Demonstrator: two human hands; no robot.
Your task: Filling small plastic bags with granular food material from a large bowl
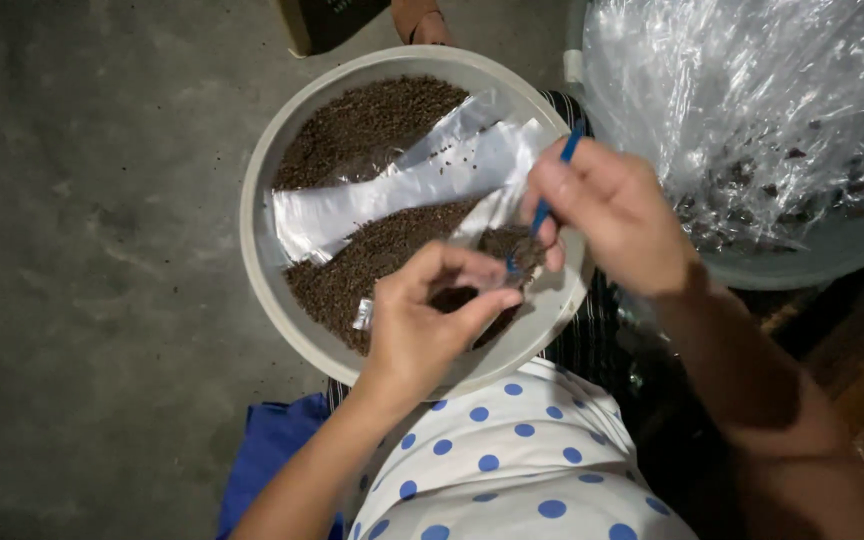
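Head view: left hand (pixel 420 322) pinched a small clear packet (pixel 497 262), fingers clamped on it, over the round pale basin (pixel 257 175) of dark brown granules (pixel 362 125). Right hand (pixel 607 215) gripped a blue scoop (pixel 550 195) (tip apparently inside the packet). Empty packets (pixel 402 190) lay across the granules.

I see my left hand (pixel 422 320) pinching a small clear packet (pixel 472 290) | my right hand (pixel 607 215) dipping a blue spoon (pixel 552 195) into it | 1 pale basin (pixel 262 170) of brown seeds (pixel 362 125) beneath.
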